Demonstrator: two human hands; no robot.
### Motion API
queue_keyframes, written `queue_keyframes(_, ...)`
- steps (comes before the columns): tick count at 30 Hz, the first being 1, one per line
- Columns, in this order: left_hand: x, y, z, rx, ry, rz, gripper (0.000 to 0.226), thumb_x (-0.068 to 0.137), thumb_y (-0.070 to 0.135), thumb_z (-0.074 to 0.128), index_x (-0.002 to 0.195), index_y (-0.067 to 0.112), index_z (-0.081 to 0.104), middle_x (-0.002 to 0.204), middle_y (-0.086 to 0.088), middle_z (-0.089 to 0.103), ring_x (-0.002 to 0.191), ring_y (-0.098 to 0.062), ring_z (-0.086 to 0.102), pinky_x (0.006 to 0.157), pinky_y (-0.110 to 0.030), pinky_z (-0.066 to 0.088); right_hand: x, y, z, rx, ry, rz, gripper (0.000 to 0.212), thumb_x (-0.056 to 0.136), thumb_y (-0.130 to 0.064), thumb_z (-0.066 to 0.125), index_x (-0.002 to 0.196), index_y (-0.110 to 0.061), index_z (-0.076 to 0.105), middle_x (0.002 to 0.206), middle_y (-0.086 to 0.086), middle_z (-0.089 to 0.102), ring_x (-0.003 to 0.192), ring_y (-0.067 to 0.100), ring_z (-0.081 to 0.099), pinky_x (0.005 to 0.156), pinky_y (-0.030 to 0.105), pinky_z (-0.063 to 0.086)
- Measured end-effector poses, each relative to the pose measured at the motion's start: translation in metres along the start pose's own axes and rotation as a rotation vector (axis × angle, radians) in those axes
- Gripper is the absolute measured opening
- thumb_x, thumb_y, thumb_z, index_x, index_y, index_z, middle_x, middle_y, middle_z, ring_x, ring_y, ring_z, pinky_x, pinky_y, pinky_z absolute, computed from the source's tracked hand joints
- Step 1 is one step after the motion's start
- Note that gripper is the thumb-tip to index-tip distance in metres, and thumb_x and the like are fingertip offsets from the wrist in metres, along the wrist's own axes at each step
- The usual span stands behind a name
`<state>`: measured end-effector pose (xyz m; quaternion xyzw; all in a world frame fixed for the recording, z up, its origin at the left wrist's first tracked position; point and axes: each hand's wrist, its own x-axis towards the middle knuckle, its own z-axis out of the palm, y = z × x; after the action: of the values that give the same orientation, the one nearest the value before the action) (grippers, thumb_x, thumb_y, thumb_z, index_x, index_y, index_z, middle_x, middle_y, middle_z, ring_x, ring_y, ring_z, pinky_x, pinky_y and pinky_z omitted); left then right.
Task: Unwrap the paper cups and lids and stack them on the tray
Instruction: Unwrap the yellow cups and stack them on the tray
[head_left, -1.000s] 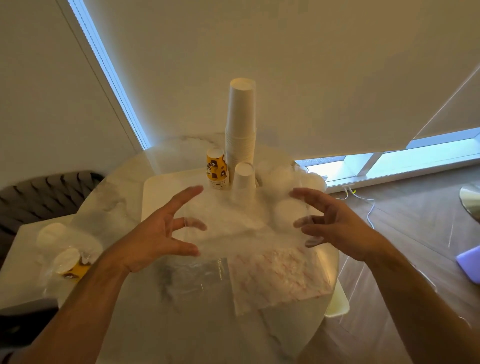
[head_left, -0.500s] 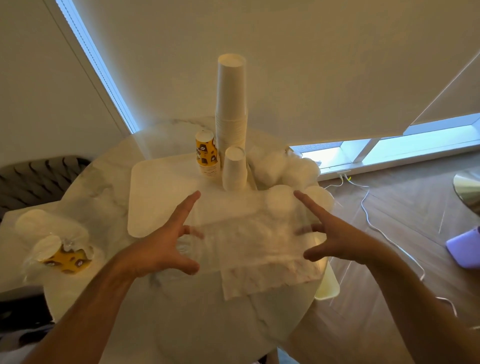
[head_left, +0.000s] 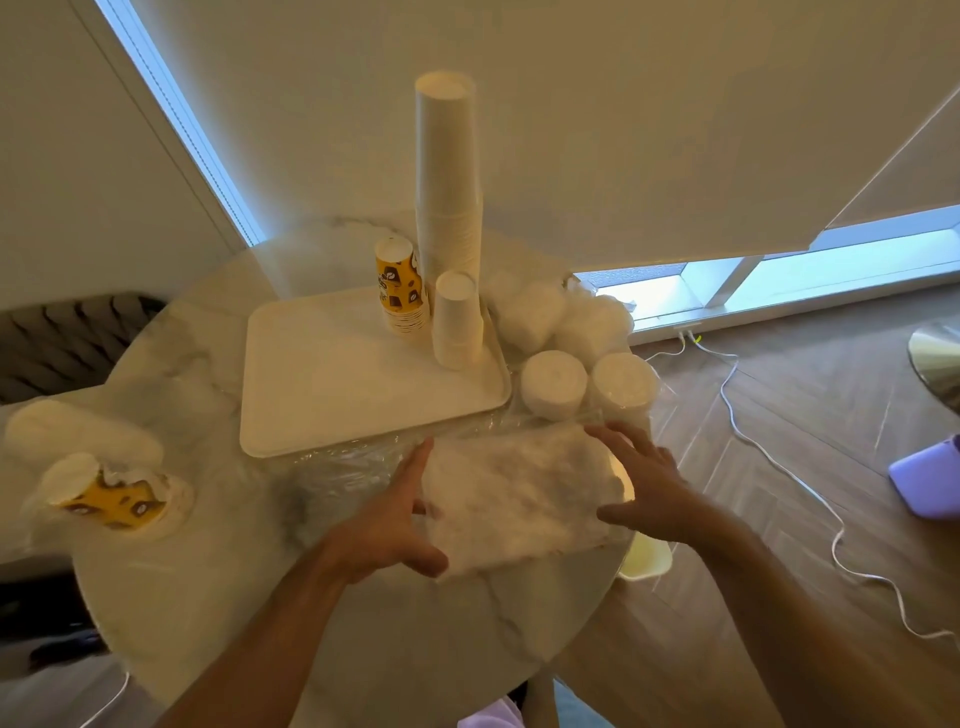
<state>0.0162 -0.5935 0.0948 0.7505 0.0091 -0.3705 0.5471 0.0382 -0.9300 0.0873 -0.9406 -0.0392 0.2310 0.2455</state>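
Note:
A white tray (head_left: 337, 395) lies on the round marble table. At its far right corner stand a tall stack of white cups (head_left: 448, 176), a short white cup stack (head_left: 457, 322) and a yellow patterned cup stack (head_left: 399, 286). Stacks of white lids (head_left: 553, 384), some in clear wrap, sit right of the tray. A folded clear plastic wrapper (head_left: 514, 493) lies at the near right edge of the table. My left hand (head_left: 387, 519) and my right hand (head_left: 647, 480) press flat on its two sides, fingers straight.
Wrapped yellow cups (head_left: 104, 493) and a wrapped lid roll lie on a low surface at left. A white cable (head_left: 779, 462) runs over the wooden floor at right, near a purple object (head_left: 924, 478). A dark woven chair (head_left: 67, 338) stands at far left.
Both hands have dropped from in front of the tray to the near right table edge, and the clear wrapper between them now lies folded flat. The view has tilted down.

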Motion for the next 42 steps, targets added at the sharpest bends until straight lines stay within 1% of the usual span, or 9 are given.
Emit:
queue_keyframes(2, 0.003, -0.002, 0.004, -0.021, 0.003, 0.003, 0.141, 0.053, -0.009, 0.081, 0.154, 0.049, 0.002, 0.161, 0.016, 0.002, 0.120, -0.018, 0.053, 0.066, -0.049, 0.061, 0.002, -0.009, 0.008, -0.042, 0.124, 0.017, 0.087, 0.077, -0.033, 0.076, 0.151, -0.038, 0.033, 0.152, -0.002, 0.024, 0.136, 0.033, 0.032, 0.112, 0.047, 0.036)
queue_keyframes(5, 0.007, -0.004, 0.006, -0.031, 0.005, -0.001, 0.141, 0.053, -0.011, 0.080, 0.155, 0.047, 0.003, 0.161, 0.015, 0.002, 0.119, -0.019, 0.053, 0.062, -0.044, 0.060, 0.006, -0.023, 0.023, -0.068, 0.118, -0.034, 0.068, 0.086, -0.026, 0.071, 0.147, -0.033, 0.043, 0.149, -0.001, 0.033, 0.134, 0.028, 0.034, 0.109, 0.041, 0.038)
queue_keyframes(13, 0.008, -0.008, 0.003, -0.023, 0.015, -0.033, 0.141, 0.052, -0.012, 0.081, 0.155, 0.045, 0.003, 0.159, 0.020, 0.001, 0.118, -0.022, 0.052, 0.059, -0.040, 0.059, 0.014, -0.031, 0.045, -0.192, 0.004, -0.029, 0.062, 0.093, -0.026, 0.062, 0.150, -0.023, 0.036, 0.154, 0.001, 0.032, 0.133, 0.030, 0.038, 0.110, 0.040, 0.040)
queue_keyframes(19, 0.011, -0.007, 0.004, -0.009, 0.037, -0.057, 0.142, 0.052, -0.010, 0.081, 0.154, 0.048, 0.001, 0.156, -0.015, 0.022, 0.117, -0.023, 0.052, 0.062, -0.037, 0.060, 0.017, -0.029, 0.049, -0.172, 0.042, -0.005, 0.066, 0.088, -0.027, 0.065, 0.148, -0.029, 0.037, 0.153, -0.002, 0.032, 0.130, 0.029, 0.040, 0.105, 0.042, 0.047)
queue_keyframes(25, 0.011, -0.001, 0.005, -0.009, 0.037, -0.027, 0.139, 0.058, -0.015, 0.080, 0.156, 0.043, 0.000, 0.162, 0.019, -0.008, 0.118, -0.018, 0.051, 0.063, -0.042, 0.061, 0.020, -0.030, 0.056, -0.216, -0.013, -0.013, 0.065, 0.089, -0.029, 0.062, 0.147, -0.031, 0.032, 0.152, -0.002, 0.028, 0.131, 0.033, 0.040, 0.103, 0.043, 0.047)
queue_keyframes(33, 0.015, -0.009, 0.009, -0.079, 0.047, -0.038, 0.138, 0.059, -0.015, 0.080, 0.155, 0.046, 0.003, 0.161, 0.020, -0.005, 0.122, -0.023, 0.049, 0.060, -0.042, 0.060, 0.022, -0.035, 0.058, -0.253, -0.011, -0.026, 0.064, 0.091, -0.031, 0.061, 0.149, -0.030, 0.033, 0.154, -0.001, 0.027, 0.132, 0.033, 0.036, 0.103, 0.044, 0.047)
queue_keyframes(36, 0.019, -0.014, 0.008, -0.101, 0.092, -0.062, 0.122, 0.067, -0.003, 0.084, 0.153, 0.048, 0.014, 0.148, 0.023, 0.010, 0.118, -0.024, 0.050, 0.060, -0.042, 0.060, 0.023, -0.033, 0.061, -0.247, -0.037, -0.026, 0.062, 0.092, -0.045, 0.059, 0.146, -0.033, 0.031, 0.152, -0.001, 0.026, 0.133, 0.035, 0.035, 0.103, 0.046, 0.047)
queue_keyframes(39, 0.024, -0.014, 0.006, 0.335, 0.407, -0.013, 0.088, 0.064, 0.029, 0.080, 0.143, 0.035, 0.041, 0.133, 0.015, 0.020, 0.115, -0.026, 0.051, 0.083, -0.045, 0.057, 0.023, -0.030, 0.063, -0.234, -0.029, -0.024, 0.061, 0.093, -0.052, 0.057, 0.147, -0.033, 0.032, 0.153, -0.001, 0.026, 0.134, 0.036, 0.035, 0.103, 0.046, 0.047)
queue_keyframes(42, 0.030, -0.001, 0.026, 0.653, 0.587, 0.148, 0.052, 0.075, 0.022, 0.071, 0.126, 0.020, 0.057, 0.131, -0.004, 0.038, 0.117, -0.026, 0.044, 0.099, -0.031, 0.039, 0.024, -0.030, 0.063, -0.240, -0.019, -0.027, 0.061, 0.094, -0.055, 0.054, 0.147, -0.034, 0.031, 0.154, -0.001, 0.026, 0.134, 0.035, 0.034, 0.104, 0.046, 0.046)
